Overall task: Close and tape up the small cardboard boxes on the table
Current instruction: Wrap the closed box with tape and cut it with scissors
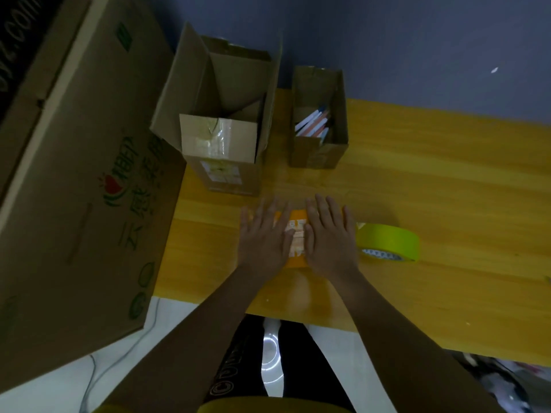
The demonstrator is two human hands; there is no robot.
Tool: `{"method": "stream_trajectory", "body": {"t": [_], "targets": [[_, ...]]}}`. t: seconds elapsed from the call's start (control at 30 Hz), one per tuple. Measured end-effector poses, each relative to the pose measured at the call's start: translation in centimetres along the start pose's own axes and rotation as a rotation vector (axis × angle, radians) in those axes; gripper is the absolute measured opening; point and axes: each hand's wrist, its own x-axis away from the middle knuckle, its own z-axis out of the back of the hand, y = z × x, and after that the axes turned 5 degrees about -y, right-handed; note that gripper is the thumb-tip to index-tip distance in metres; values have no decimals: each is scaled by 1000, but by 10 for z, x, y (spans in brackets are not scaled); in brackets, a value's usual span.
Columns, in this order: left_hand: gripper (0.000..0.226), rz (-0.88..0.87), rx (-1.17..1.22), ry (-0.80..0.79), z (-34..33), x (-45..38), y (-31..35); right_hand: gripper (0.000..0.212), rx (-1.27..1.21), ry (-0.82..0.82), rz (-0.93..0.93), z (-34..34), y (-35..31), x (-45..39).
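Both hands lie flat, fingers straight and slightly spread, on the top of a small box at the near middle of the yellow table [417, 189]; the left hand [264, 236] covers the box's left half and the right hand [329, 235] its right half, thumbs almost meeting over the centre; neither hand curls round anything, they only press down. Between them the small box [296, 234] shows as an orange strip with a pale printed label, its long axis running away from the person, toward the far edge; whether its flaps are fully shut under the palms cannot be told. The roll of green tape [387, 239] stands on its edge just beside the right hand, on that hand's outer side, near or touching the little finger; so the right hand is plainly the nearer one to it, and the left would likely do the holding down. Two more boxes wait at the far edge, both with flaps up: a larger open box [223, 156] to the left and a narrow open box [320, 144] holding pens or the like, straight ahead of the right hand.
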Motion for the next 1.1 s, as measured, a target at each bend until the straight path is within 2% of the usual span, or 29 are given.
{"method": "stream_trajectory", "body": {"t": [0.07, 0.17, 0.2, 0.27, 0.33, 0.4, 0.47, 0.53, 0.6, 0.63, 0.73, 0.8, 0.9, 1.0, 1.1], "targets": [[64, 180, 199, -21, -2, 13, -14, 58, -9, -2, 0, -1, 0, 0], [85, 520, 1115, -134, 4, 27, -20, 59, -25, -3, -6, -2, -1, -2], [89, 581, 1269, -152, 7, 28, -19, 59, -22, -8, -8, -2, -2, -2], [85, 614, 1314, -217, 12, 23, -21, 59, -14, -29, -12, -2, -2, -2], [80, 609, 1307, -311, 22, 17, -23, 59, -24, -69, -6, 1, -2, -4], [79, 618, 1179, -363, 24, 13, -26, 53, -173, -73, 25, 8, -1, -8], [73, 555, 757, -267, 26, 12, -19, 44, -513, -43, 12, 25, 8, -8], [66, 368, 405, -78, 26, 5, -1, 41, -649, 177, -66, 39, 27, -1], [60, 216, 299, -20, 25, -6, 21, 36, -548, 341, -219, 46, 52, 10], [57, 177, 277, -39, 24, -12, 32, 33, -503, 333, -302, 47, 62, 14], [55, 77, 229, -126, 14, -25, 56, 39, -508, 139, -474, 40, 87, 24], [59, 8, 121, -156, 5, -27, 56, 43, -539, 80, -455, 36, 99, 28], [62, -60, -9, -106, 3, -26, 39, 42, -471, 4, -343, 36, 110, 31], [60, -102, -2, -69, 7, -26, 27, 38, -171, 4, -190, 32, 115, 33], [66, -105, -16, -57, 12, -27, 19, 44, 79, -40, -183, 36, 104, 28]]}}
